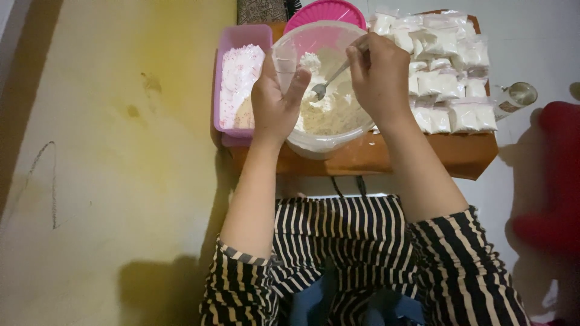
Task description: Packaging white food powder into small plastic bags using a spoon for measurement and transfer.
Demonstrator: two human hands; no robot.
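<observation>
The left hand [275,99] pinches a small clear bag [285,63] by its mouth, fingers curled closed on it, holding it upright over the near-left edge of the bowl [320,142]. The right hand [379,75] is closed around the handle of a spoon [329,81], whose tip points down and left toward the bag, just above the white powder [329,115] that fills the bowl. The clear bowl stands on a small brown counter [386,157], touching a pink tub [232,42] of more powder on its left. A pink lid [326,12] lies behind the bowl. To the right, filled bags [450,84] lie in rows on the counter, with a glass jar [518,96] just beyond them.
</observation>
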